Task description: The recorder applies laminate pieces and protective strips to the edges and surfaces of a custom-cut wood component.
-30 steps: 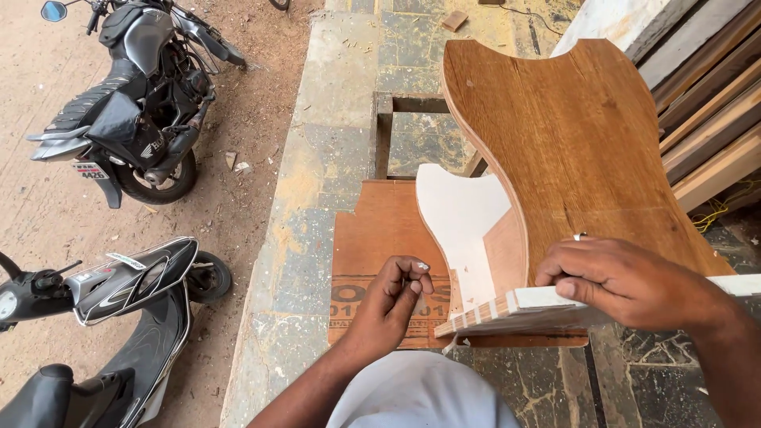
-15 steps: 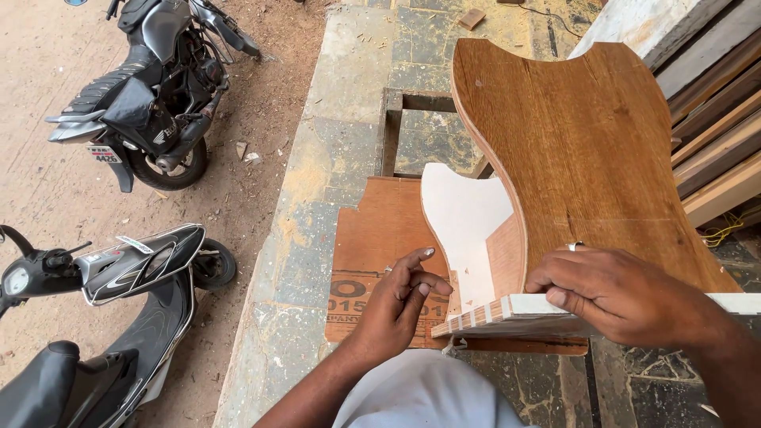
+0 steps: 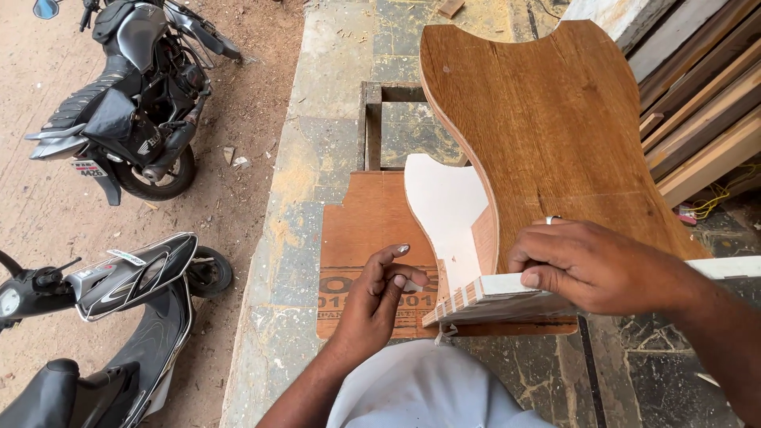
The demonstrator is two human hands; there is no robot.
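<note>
Head view. I see the curved wooden panel (image 3: 555, 135) standing on edge, tilted away from me, brown veneer face up and toward the right. Its left edge runs in an S-curve; a white-faced panel (image 3: 444, 214) of similar outline sits just behind and left of it.

My right hand (image 3: 594, 265) rests on the panel's lower edge, fingers curled over a white strip (image 3: 507, 287) with a striped end, pressing it down; a ring shows on one finger. My left hand (image 3: 380, 293) hangs just left of the strip's end, fingers bunched, thumb meeting fingertips; whether it pinches anything I cannot tell.

Under both lies a flat brown board (image 3: 372, 238) on the stone pavement (image 3: 317, 158). Open room: pavement ahead and left of the board. Stacked timber (image 3: 697, 103) closes off the right side. Further left, on dirt, a motorcycle (image 3: 135, 87) and a scooter (image 3: 119, 301) stand well apart from the work.
</note>
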